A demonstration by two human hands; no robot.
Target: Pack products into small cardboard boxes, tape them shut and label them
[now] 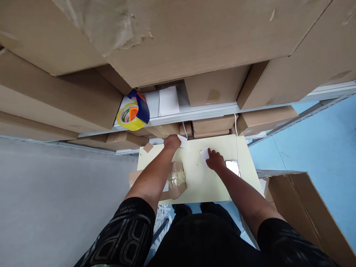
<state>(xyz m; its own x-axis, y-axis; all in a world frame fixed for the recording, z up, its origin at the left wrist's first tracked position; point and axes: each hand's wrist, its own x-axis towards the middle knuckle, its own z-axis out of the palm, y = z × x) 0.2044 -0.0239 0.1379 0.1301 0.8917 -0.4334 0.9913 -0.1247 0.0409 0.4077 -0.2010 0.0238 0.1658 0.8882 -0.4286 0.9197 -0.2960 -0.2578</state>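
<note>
At the far edge of the pale table (194, 185), my left hand (171, 142) is closed on a small white piece of paper (183, 141). My right hand (215, 160) grips another white slip (204, 155) with a yellow edge, low over the tabletop. A phone with a lit screen (232, 167) lies close to my right wrist. Under my left forearm sits a small cardboard box (178, 185) with shiny clear tape on it, partly hidden by the arm.
A blue tape dispenser with yellow tape (135, 111) rests on the shelf (194, 110) ahead, beside a white stack (168, 101). Large cardboard boxes (194, 33) overhang the table. An open carton (300, 207) stands at the right. A white cable (237, 141) hangs onto the table.
</note>
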